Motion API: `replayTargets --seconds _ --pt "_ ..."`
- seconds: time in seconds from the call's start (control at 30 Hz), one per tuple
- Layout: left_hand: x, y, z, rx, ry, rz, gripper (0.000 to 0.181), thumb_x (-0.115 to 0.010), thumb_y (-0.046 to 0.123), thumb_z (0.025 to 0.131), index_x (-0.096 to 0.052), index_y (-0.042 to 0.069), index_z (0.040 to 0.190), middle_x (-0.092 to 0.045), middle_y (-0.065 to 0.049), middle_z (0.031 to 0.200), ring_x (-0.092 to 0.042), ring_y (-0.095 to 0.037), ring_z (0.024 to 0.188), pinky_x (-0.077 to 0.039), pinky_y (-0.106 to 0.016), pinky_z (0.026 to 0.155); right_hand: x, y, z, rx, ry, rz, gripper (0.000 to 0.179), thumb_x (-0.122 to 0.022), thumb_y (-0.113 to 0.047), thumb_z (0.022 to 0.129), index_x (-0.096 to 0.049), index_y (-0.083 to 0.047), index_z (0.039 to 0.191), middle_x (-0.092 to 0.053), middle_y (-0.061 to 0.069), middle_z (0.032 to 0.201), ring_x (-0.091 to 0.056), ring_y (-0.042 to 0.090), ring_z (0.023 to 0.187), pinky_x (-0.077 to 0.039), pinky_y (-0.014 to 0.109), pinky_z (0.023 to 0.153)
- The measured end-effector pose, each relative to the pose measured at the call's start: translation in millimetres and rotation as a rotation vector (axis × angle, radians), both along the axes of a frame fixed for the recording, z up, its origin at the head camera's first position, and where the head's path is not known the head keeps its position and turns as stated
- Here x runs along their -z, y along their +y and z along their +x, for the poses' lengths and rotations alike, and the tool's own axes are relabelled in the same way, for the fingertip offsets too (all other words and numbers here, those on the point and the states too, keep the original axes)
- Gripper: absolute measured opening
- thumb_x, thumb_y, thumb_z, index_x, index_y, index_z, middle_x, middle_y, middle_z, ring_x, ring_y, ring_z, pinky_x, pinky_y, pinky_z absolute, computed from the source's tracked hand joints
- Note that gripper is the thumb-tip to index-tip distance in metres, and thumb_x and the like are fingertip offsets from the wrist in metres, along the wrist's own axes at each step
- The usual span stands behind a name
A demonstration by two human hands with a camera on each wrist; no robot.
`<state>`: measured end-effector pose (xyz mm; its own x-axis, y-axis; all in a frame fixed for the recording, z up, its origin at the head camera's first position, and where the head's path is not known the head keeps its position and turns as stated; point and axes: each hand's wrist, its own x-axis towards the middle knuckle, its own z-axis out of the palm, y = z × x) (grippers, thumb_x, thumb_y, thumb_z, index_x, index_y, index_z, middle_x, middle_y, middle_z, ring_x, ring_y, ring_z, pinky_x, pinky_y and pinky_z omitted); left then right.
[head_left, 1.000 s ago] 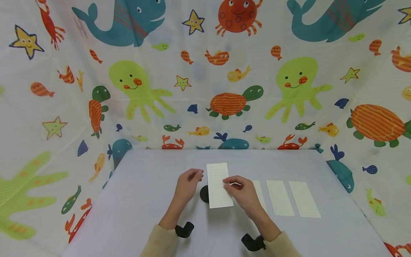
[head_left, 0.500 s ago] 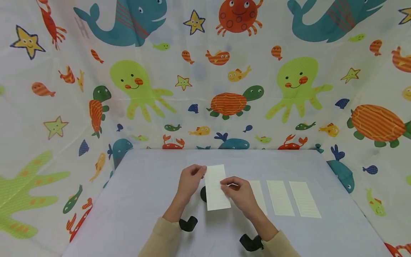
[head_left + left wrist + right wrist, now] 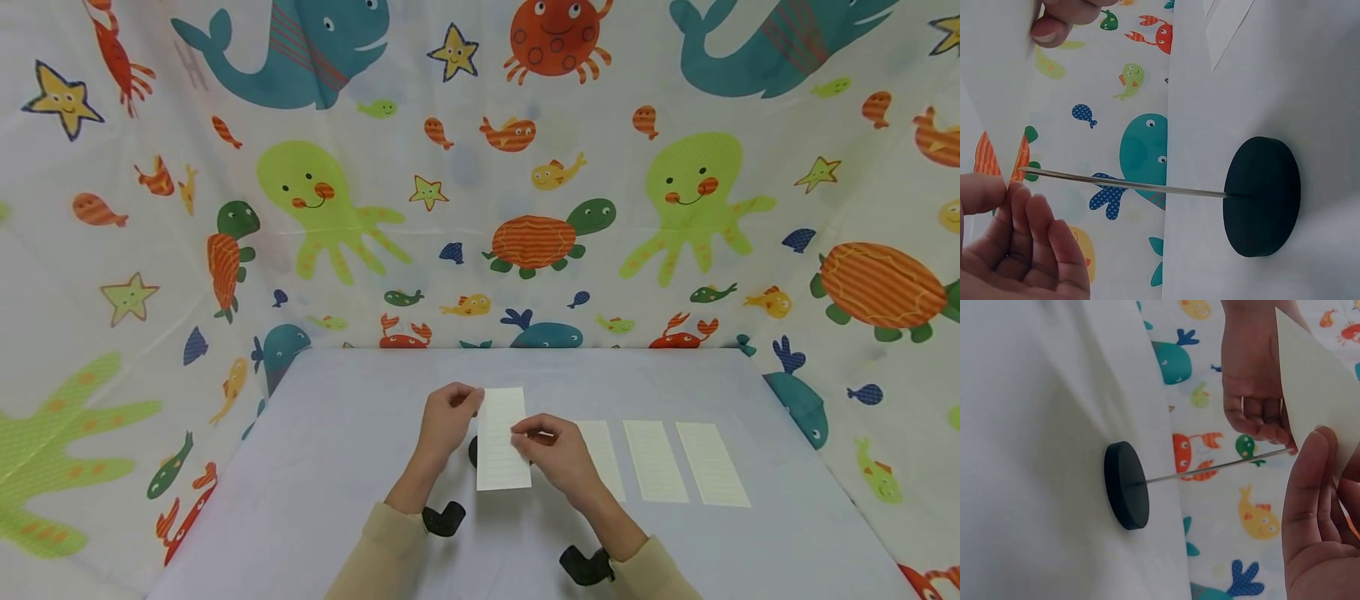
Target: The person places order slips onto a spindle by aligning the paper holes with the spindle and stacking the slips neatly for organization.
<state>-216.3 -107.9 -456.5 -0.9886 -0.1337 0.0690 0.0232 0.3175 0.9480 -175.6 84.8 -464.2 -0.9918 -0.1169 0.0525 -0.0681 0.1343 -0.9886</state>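
A pale lined paper slip [image 3: 498, 446] is held up over the table between both hands. My left hand [image 3: 446, 418] pinches its upper left edge between thumb and forefinger. At the right edge, my right hand [image 3: 553, 452] grips the same slip with thumb and fingers. Below it stands a bill spike, its round black base [image 3: 1266, 197] flat on the table and its thin metal rod [image 3: 1129, 184] pointing up. The rod's tip ends close to the slip and the left fingertips in both wrist views. In the head view, the slip hides most of the spike.
Three more paper slips lie in a row to the right: one [image 3: 600, 458] partly behind the right hand, then a middle slip [image 3: 656, 461] and a far right slip [image 3: 712, 464]. A white cloth covers the table [image 3: 330, 467]; a sea-animal curtain [image 3: 465, 308] hangs behind.
The left hand, apart from the slip a second ago, has come right and taken hold of its left edge. The slip and right hand have shifted slightly left.
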Motion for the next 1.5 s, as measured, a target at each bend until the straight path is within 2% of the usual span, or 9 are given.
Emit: replayTargets --seconds 0.4,0.77,1.17,1.5 --pt "3.6 -1.1 -0.7 0.012 -0.015 0.003 0.022 -0.066 0.029 0.100 -0.074 0.009 0.103 -0.067 -0.003 0.091 -0.061 -0.019 0.084 -0.051 -0.034 0.076 3.5 -1.6 -1.4 0.024 -0.026 0.030 0.010 -0.077 -0.010 0.090 -0.076 -0.009 0.100 -0.067 0.005 0.101 -0.064 0.019 0.079 -0.056 0.027 0.069" --pt "4.4 -3.5 1.9 -0.004 -0.012 -0.005 0.023 -0.065 0.030 0.100 -0.074 0.009 0.103 -0.067 -0.004 0.092 -0.063 -0.019 0.085 -0.053 -0.035 0.078 4.3 -2.8 -0.6 -0.006 -0.017 0.046 0.010 -0.075 -0.013 0.091 -0.076 -0.010 0.101 -0.067 0.008 0.104 -0.066 0.022 0.083 -0.057 0.028 0.072" --pt "0.6 -3.9 -1.6 -0.005 -0.021 -0.008 0.022 -0.065 0.029 0.100 -0.074 0.009 0.102 -0.067 -0.004 0.090 -0.062 -0.020 0.083 -0.051 -0.036 0.076 -1.1 -4.8 -0.7 0.006 -0.019 -0.014 0.011 -0.077 -0.010 0.090 -0.076 -0.007 0.100 -0.067 0.008 0.100 -0.064 0.020 0.079 -0.055 0.027 0.069" --pt "3.7 -2.6 -2.1 -0.009 -0.041 -0.012 0.022 -0.065 0.028 0.100 -0.074 0.009 0.104 -0.068 -0.004 0.093 -0.062 -0.020 0.084 -0.054 -0.036 0.079 1.0 -5.1 -0.6 0.013 -0.021 0.009 0.011 -0.076 -0.012 0.091 -0.076 -0.008 0.101 -0.067 0.006 0.101 -0.064 0.019 0.079 -0.055 0.028 0.069"
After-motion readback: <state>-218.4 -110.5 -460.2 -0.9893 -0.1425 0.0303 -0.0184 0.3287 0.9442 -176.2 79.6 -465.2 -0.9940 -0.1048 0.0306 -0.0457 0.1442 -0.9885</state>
